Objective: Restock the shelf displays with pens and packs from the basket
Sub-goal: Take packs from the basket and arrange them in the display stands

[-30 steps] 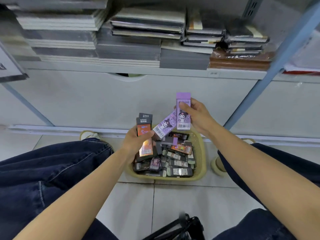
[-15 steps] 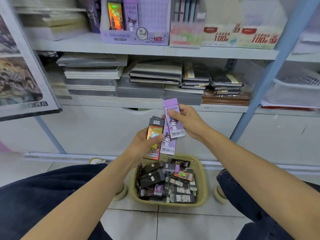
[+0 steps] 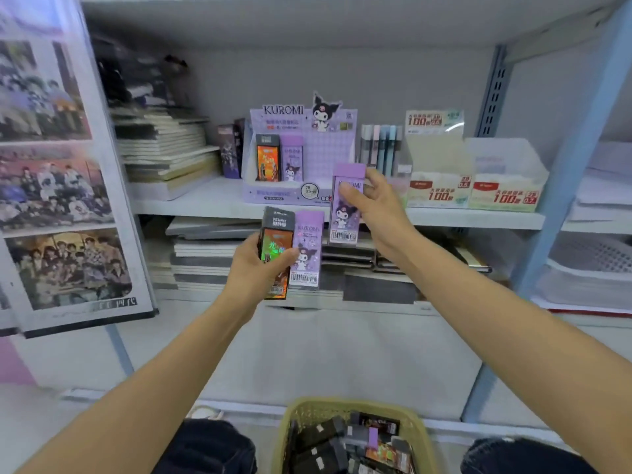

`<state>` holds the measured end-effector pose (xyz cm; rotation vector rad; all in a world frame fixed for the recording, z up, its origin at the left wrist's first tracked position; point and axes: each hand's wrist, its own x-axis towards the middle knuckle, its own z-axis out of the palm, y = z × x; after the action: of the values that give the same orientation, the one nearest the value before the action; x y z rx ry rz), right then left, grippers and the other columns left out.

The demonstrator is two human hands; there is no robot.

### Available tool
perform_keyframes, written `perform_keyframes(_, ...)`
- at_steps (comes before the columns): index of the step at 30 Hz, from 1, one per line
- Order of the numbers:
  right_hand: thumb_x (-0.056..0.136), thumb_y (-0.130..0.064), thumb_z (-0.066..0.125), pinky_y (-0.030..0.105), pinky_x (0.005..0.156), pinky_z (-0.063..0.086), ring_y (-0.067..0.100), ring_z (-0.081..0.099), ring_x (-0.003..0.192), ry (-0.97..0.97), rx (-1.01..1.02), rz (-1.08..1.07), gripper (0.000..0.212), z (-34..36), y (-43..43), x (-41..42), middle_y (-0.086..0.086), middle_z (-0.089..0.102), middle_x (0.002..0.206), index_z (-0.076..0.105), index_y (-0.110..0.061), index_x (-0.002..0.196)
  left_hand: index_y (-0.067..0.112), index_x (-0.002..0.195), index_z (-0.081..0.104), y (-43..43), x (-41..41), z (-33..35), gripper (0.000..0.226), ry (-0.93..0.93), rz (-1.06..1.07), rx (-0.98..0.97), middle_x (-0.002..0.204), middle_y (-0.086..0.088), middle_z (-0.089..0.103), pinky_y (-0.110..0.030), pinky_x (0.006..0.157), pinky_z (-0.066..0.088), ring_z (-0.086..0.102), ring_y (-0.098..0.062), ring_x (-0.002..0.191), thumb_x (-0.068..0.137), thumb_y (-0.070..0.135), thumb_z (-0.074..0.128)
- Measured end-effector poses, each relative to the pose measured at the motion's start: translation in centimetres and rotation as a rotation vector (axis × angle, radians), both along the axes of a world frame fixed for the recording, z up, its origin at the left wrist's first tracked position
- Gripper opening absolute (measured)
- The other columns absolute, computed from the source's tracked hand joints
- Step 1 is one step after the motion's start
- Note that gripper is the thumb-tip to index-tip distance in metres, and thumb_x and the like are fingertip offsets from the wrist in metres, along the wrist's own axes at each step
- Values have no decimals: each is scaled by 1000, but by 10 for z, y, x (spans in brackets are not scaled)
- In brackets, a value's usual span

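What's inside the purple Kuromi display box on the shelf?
Standing at left: an orange-black pack and a purple pack. The right hand and its held pack hide the right corner.

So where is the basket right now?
Head view, bottom centre, cut by the frame edge: the basket sits between the person's knees, in front of the shelf unit's base panel.

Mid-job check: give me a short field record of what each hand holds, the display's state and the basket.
left hand: grips a black-and-orange pack and a purple pack side by side
right hand: holds a second purple pack, raised before the shelf
Kuromi display: on the shelf, two shelved packs standing at its left, space beside them
basket: low in view, packs inside
placed: none of the three held packs yet
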<state>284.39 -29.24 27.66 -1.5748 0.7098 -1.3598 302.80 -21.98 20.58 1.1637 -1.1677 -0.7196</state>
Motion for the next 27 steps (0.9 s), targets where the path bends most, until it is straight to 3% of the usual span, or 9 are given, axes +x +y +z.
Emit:
perform_keyframes(5, 92, -5, 61, 24, 78, 54, 17, 65, 93, 20, -172, -124, 27, 65, -37, 27, 7, 64, 108, 47, -20, 109, 23, 97, 64, -23, 35, 44, 20, 33, 96, -144, 80, 14, 74, -13, 58, 52, 70, -2, 70, 82, 21, 77)
perform_keyframes(8, 90, -3, 62, 25, 80, 54, 19, 60, 93, 128, -276, -178, 27, 90, -61, 46, 6, 58, 103, 44, -23, 96, 23, 99, 65, -37, 57, 62, 20, 47, 125, -173, 85, 9, 76, -18, 61, 55, 73, -8, 76, 82, 22, 77)
perform_keyframes(12, 90, -1, 62, 34, 89, 54, 26, 61, 102, 271, -324, -214, 25, 96, -94, 71, 9, 58, 106, 45, -15, 100, 24, 97, 65, -53, 76, 73, 18, 79, 139, -199, 86, 6, 76, -19, 60, 55, 73, -10, 77, 83, 21, 76)
perform_keyframes(16, 89, -2, 63, 21, 74, 53, 25, 60, 96, 379, -327, -205, 26, 86, -115, 89, 11, 58, 110, 44, -15, 102, 21, 100, 65, -67, 83, 74, 20, 116, 136, -192, 88, 1, 76, -23, 61, 58, 73, -14, 78, 83, 19, 75)
perform_keyframes(19, 89, -2, 64, 4, 53, 40, 21, 54, 87, 444, -372, -226, 27, 76, -126, 97, 8, 53, 104, 44, -17, 101, 21, 98, 65, -76, 84, 71, 18, 135, 113, -194, 90, -2, 76, -27, 65, 60, 74, -18, 81, 84, 17, 74)
perform_keyframes(21, 89, -3, 63, 5, 56, 39, 21, 54, 89, 479, -395, -237, 25, 72, -131, 100, 8, 53, 105, 45, -15, 102, 22, 98, 65, -82, 84, 69, 17, 140, 111, -190, 92, -3, 76, -27, 68, 60, 73, -19, 82, 84, 17, 74)
perform_keyframes(24, 90, -3, 62, 20, 73, 50, 23, 58, 96, 527, -383, -194, 23, 75, -136, 100, 10, 56, 110, 49, -8, 108, 22, 99, 64, -90, 86, 64, 19, 155, 118, -173, 93, -3, 76, -29, 68, 59, 74, -20, 84, 84, 18, 74)
perform_keyframes(27, 90, -4, 62, 11, 66, 43, 16, 57, 92, 612, -387, -140, 22, 83, -138, 100, 4, 54, 107, 47, -13, 104, 18, 105, 64, -94, 88, 61, 25, 163, 113, -163, 95, -5, 75, -33, 72, 60, 73, -22, 86, 83, 18, 75)
